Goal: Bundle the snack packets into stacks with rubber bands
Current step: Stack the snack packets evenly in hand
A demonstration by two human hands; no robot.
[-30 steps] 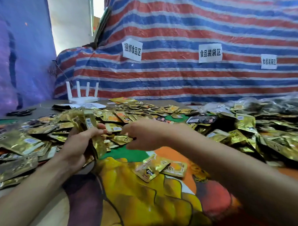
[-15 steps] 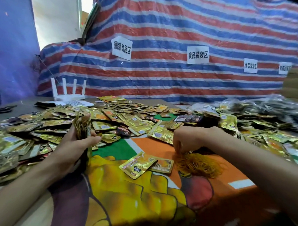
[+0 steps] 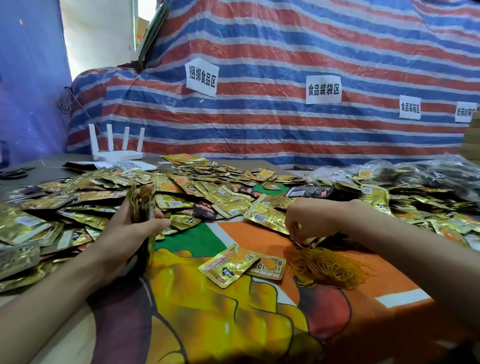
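Note:
My left hand (image 3: 126,232) grips an upright stack of gold snack packets (image 3: 142,205), its lower edge near the cloth. My right hand (image 3: 308,220) hovers over a heap of yellow rubber bands (image 3: 328,268), fingers curled down and pinching at the top of the heap; whether a band is caught between them is unclear. Two loose gold packets (image 3: 238,265) lie on the cloth between my hands. Several more loose packets (image 3: 75,202) cover the table to the left and behind.
A colourful printed cloth (image 3: 227,319) covers the near table. Bagged packets (image 3: 439,179) pile up at the right. A white router (image 3: 116,149) and scissors (image 3: 8,173) sit at the back left. A striped tarp (image 3: 294,46) with paper labels rises behind.
My right hand left the packet pile beside my left hand, moved right and came down onto the rubber band heap. The left hand keeps the stack, now held more upright.

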